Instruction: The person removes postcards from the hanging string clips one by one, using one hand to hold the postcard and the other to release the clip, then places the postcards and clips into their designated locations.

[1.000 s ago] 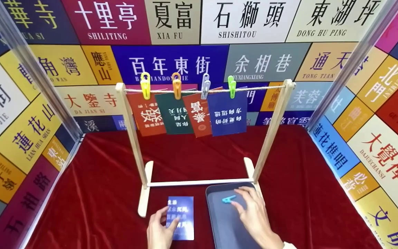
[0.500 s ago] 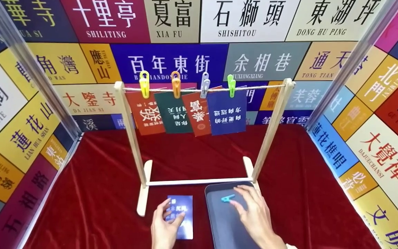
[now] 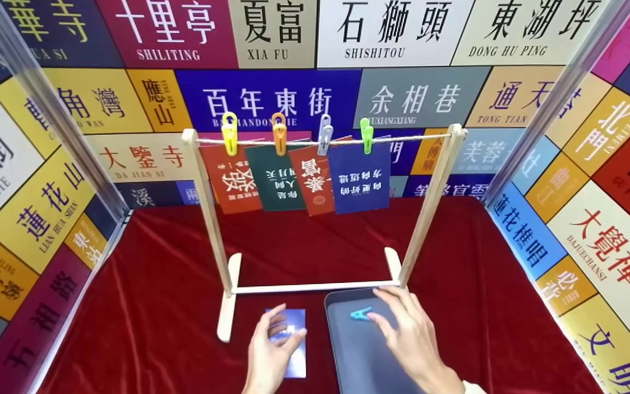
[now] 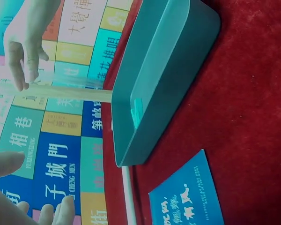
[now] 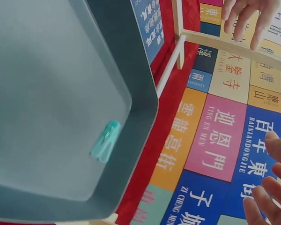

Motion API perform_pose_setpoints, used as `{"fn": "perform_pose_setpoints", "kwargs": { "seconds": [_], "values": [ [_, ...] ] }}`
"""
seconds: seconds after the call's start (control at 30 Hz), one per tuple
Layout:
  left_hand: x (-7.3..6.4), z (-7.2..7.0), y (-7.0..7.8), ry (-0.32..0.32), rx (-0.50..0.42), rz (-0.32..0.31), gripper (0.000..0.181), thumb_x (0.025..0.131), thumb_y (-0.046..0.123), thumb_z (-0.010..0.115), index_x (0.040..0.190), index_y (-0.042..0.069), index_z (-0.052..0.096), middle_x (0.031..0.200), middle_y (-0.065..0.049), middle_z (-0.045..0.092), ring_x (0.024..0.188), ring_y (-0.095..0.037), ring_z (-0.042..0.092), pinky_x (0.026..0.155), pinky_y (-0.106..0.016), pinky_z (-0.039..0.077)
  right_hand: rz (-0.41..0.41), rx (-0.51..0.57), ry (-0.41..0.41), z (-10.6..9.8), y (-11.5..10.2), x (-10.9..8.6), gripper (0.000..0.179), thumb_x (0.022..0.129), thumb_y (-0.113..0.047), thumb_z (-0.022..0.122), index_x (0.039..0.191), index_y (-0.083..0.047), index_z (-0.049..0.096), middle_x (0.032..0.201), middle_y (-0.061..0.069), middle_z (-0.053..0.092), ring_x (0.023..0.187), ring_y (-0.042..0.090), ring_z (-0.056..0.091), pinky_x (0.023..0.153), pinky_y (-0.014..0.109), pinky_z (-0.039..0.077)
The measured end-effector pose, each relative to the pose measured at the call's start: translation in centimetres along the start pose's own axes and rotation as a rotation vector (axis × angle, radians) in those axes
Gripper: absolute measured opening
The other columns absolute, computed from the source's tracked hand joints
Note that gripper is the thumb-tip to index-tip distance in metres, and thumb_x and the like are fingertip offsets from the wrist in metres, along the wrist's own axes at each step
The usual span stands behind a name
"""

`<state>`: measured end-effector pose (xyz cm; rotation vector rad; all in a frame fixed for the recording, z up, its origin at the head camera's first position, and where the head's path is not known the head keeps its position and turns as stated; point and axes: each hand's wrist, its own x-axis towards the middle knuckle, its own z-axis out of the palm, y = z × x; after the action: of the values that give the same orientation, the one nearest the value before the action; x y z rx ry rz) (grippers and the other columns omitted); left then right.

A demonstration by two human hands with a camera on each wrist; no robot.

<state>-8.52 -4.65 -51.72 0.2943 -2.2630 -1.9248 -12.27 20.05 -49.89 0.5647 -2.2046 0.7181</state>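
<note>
A blue card (image 3: 297, 364) with white characters lies flat on the red cloth. My left hand (image 3: 274, 347) hovers over it with loosely bent fingers and thumb apart; the left wrist view shows the card (image 4: 189, 197) lying away from those fingers. To the right, a turquoise clothespin (image 3: 361, 313) rests on the floor of a grey-blue tray (image 3: 353, 355). Above the tray is my right hand (image 3: 416, 339), thumb and fingers spread. In the right wrist view the clothespin (image 5: 106, 141) sits near the tray's corner, well apart from the right hand (image 5: 269, 187), which holds nothing.
Behind the tray stands a wooden frame (image 3: 430, 208) with a string (image 3: 413, 139) across its top. Hanging there are a red card (image 3: 233, 186), a green card (image 3: 276, 180) and others under yellow, orange, grey and green clothespins. Printed panels surround the red cloth (image 3: 151, 306).
My left hand has lifted away from the blue card and shifted slightly right, its fingers loosening. My right hand has drawn slightly right. The turquoise clothespin stays in the tray.
</note>
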Motion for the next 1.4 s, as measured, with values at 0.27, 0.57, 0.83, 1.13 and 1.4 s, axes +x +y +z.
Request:
{"fn": "perform_pose_setpoints", "kwargs": {
  "seconds": [0.27,0.57,0.83,1.13,1.4],
  "values": [
    [0.7,0.2,1.7,-0.109,-0.120,0.003,0.061,0.083,0.010,0.081,0.137,0.005,0.054,0.125,-0.018,0.062,0.114,-0.029,0.065,0.088,-0.027,0.059,0.018,0.044,-0.006,-1.4,0.1,1.4,0.059,0.065,-0.008,0.092,0.121,-0.010,0.071,0.120,0.006,0.069,0.099,0.015,0.067,0.077,0.018,0.057],
    [1.7,0.2,2.8,-0.178,-0.215,0.020,0.055,0.085,0.010,0.079,0.134,0.002,0.055,0.120,-0.019,0.063,0.108,-0.024,0.067,0.088,-0.022,0.060,-0.007,0.064,0.020,-2.8,0.3,2.6,0.064,0.066,-0.006,0.092,0.125,-0.009,0.069,0.123,0.006,0.067,0.089,0.011,0.067,0.061,0.017,0.055],
    [2.4,0.5,4.0,-0.184,-0.246,0.035,0.051,0.086,0.006,0.078,0.132,0.000,0.059,0.115,-0.018,0.066,0.103,-0.012,0.068,0.087,-0.023,0.060,-0.082,0.088,0.074,-3.8,0.8,3.8,0.049,0.086,-0.034,0.079,0.122,-0.003,0.070,0.124,0.013,0.067,0.107,0.027,0.057,0.096,0.011,0.046],
    [3.4,1.0,5.1,-0.201,-0.316,0.079,0.046,0.087,0.004,0.076,0.130,-0.002,0.061,0.120,-0.019,0.067,0.104,-0.008,0.069,0.089,-0.023,0.059,-0.177,0.098,0.089,-3.7,1.0,5.3,0.058,0.091,-0.044,0.070,0.127,0.001,0.067,0.130,0.019,0.064,0.117,0.039,0.052,0.116,0.020,0.034],
    [4.0,0.9,6.1,-0.208,-0.303,0.103,0.044,0.088,0.006,0.076,0.129,-0.002,0.063,0.124,-0.020,0.068,0.113,-0.017,0.068,0.091,-0.022,0.058,-0.187,0.071,0.093,-3.9,0.8,6.6,0.061,0.091,-0.048,0.068,0.129,-0.001,0.065,0.134,0.017,0.063,0.128,0.035,0.048,0.119,0.027,0.032]
  ]
}}
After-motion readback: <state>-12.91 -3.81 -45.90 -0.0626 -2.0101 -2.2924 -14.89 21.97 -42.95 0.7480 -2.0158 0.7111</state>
